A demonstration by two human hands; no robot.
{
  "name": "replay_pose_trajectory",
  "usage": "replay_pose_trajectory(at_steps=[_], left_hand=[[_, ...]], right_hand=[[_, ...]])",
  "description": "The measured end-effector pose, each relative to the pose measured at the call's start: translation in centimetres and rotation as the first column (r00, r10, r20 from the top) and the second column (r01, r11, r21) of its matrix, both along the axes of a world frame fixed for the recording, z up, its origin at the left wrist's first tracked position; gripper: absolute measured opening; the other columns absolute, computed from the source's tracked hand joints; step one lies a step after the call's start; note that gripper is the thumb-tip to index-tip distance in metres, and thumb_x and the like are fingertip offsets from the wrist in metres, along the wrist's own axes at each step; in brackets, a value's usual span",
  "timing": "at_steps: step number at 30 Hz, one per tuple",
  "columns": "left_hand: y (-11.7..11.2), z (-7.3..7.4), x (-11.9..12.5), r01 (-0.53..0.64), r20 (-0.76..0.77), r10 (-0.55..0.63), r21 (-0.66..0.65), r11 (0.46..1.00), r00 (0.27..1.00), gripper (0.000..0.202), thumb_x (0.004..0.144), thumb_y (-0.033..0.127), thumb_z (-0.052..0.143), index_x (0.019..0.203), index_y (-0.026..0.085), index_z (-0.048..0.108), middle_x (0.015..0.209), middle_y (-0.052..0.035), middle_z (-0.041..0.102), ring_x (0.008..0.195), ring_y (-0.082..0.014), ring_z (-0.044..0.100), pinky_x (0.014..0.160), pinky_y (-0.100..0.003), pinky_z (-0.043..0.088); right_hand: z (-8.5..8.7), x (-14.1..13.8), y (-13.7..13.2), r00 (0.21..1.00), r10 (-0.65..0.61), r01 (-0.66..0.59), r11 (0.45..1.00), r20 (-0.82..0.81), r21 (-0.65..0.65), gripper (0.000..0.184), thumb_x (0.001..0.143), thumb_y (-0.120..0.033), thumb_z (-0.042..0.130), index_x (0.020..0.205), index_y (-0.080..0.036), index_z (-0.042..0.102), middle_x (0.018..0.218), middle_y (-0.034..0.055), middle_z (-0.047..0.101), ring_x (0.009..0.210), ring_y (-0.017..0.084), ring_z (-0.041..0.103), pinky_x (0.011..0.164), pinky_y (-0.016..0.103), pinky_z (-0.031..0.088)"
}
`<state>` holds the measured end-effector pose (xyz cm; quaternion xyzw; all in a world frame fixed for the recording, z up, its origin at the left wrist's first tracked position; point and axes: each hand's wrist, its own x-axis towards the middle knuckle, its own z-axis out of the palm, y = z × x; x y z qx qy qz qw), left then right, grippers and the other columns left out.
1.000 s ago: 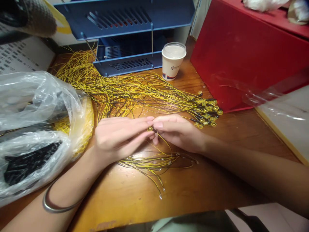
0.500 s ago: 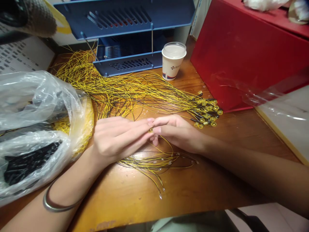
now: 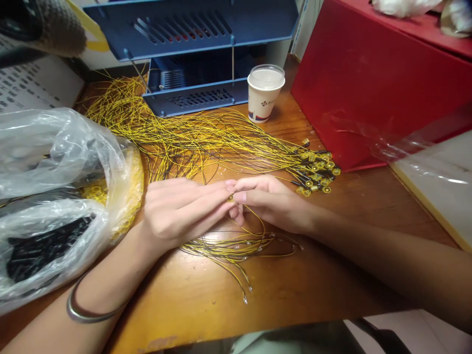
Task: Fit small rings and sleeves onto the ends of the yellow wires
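In centre of the frame, my L hand and my R hand meet over the tabletop. Btw. their fingertips is a small yellow piece. It is mostly covered, so I can't tell its long axis.

The L fingers are closed in a pinch, index above and thumb below, w/ the piece at their tips. The R fingers are also nearly closed; the thumb tip touches the right side of the piece, but what lies under it is hidden. So neither hand is nearer: the piece is directly at both tips, L reaching from left, R from right. A thin yellow wire comes out below the R thumb and bends toward lower right.

Just below my hands, a small bunch of loose wires w/ clear tips lies approx. left to right. Above them, a big sheaf of wires runs from upper left to the yellow hex. caps at right of centre. At left edge is clear plastic bagging w/ black tubes; a paper cup stands upright at upper centre.
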<state>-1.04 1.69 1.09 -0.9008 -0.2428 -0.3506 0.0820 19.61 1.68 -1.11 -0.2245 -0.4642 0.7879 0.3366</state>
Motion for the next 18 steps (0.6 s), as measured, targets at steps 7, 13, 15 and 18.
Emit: replay_pose_trajectory(at_steps=[7, 13, 15, 18], left_hand=[[-0.08, 0.06, -0.01, 0.012, 0.006, -0.012, -0.021, 1.000, 1.000, 0.033, 0.080, 0.021, 0.077, 0.112, 0.017, 0.070, 0.103, -0.0046, 0.077, 0.072, -0.0151, 0.074, 0.057, -0.028, 0.053], [-0.19, 0.21, 0.05, -0.010, -0.014, 0.010, -0.019, 1.000, 1.000, 0.029, 0.082, 0.023, 0.074, 0.110, 0.019, 0.070, 0.100, -0.0039, 0.077, 0.069, -0.0152, 0.073, 0.055, -0.028, 0.054], [-0.19, 0.26, 0.09, -0.019, -0.022, 0.018, -0.021, 1.000, 1.000, 0.027, 0.084, 0.024, 0.073, 0.111, 0.021, 0.069, 0.100, -0.0034, 0.077, 0.068, -0.0152, 0.073, 0.055, -0.028, 0.054], [-0.23, 0.35, 0.14, -0.037, -0.029, 0.036, -0.023, 0.999, 0.999, 0.025, 0.086, 0.026, 0.070, 0.111, 0.024, 0.069, 0.099, -0.0026, 0.078, 0.068, -0.0153, 0.074, 0.055, -0.028, 0.056]], right_hand=[[0.12, -0.01, 0.06, 1.000, 0.006, -0.006, 1.000, 0.020, 0.003, 0.015, 0.087, -0.020, 0.058, 0.077, -0.012, 0.066, 0.072, 0.0009, 0.066, 0.063, 0.011, 0.060, 0.067, 0.026, 0.044], [0.09, 0.03, 0.00, 1.000, 0.012, -0.012, 1.000, 0.026, -0.004, 0.016, 0.088, -0.022, 0.058, 0.077, -0.012, 0.066, 0.073, 0.0016, 0.066, 0.063, 0.011, 0.060, 0.062, 0.025, 0.041], [0.10, 0.02, 0.00, 1.000, 0.010, -0.009, 1.000, 0.025, -0.012, 0.016, 0.087, -0.022, 0.058, 0.076, -0.013, 0.066, 0.072, 0.0021, 0.066, 0.063, 0.011, 0.060, 0.060, 0.025, 0.041], [0.20, -0.03, -0.02, 1.000, 0.009, -0.008, 1.000, 0.020, -0.019, 0.016, 0.086, -0.022, 0.058, 0.075, -0.013, 0.065, 0.071, 0.0026, 0.065, 0.062, 0.012, 0.060, 0.062, 0.026, 0.043]])
